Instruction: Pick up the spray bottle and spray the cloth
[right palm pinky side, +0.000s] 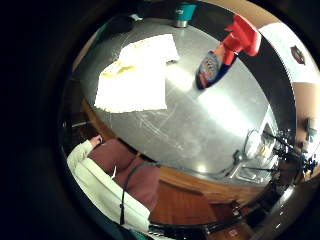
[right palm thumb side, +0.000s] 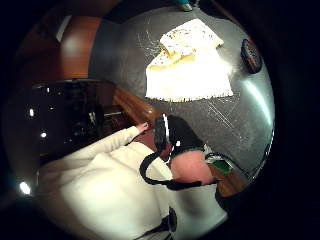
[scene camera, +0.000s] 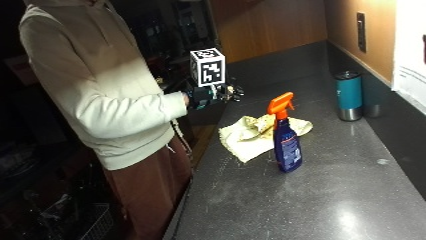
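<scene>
— which step are we on?

— the very first, by my reading. in the outside view the bottle (scene camera: 286, 137) stands upright on the table (scene camera: 319, 200), middle of the frame, orange trigger on top, untouched. the cloth (scene camera: 256, 131) lies crumpled just beside it, toward the upper left of the bottle.

— and the hand?

— the right hand (scene camera: 212, 95) is held up at chest height, left of centre, over the table's near edge and well apart from the bottle. it holds nothing.

— fingers apart or together?

— i cannot tell. the hand is small and dark in the outside view, and neither palm view shows the fingers clearly.

— what do the palm views give?

— the little finger side shows the bottle (right palm pinky side: 226, 52) and cloth (right palm pinky side: 134, 75) both lying free on the table (right palm pinky side: 210, 125). the thumb side shows the cloth (right palm thumb side: 189, 65) only.

— so the next move?

— a reach across to the bottle, i'd judge: palm brought round the neck below the trigger, a finger free for the lever, then a lift and the nozzle turned toward the cloth. the bottle is tall and narrow, so a sideways knock could tip it.

— anything else there?

— a teal cup (scene camera: 348, 95) at the right, by the wall, out of the way.
</scene>
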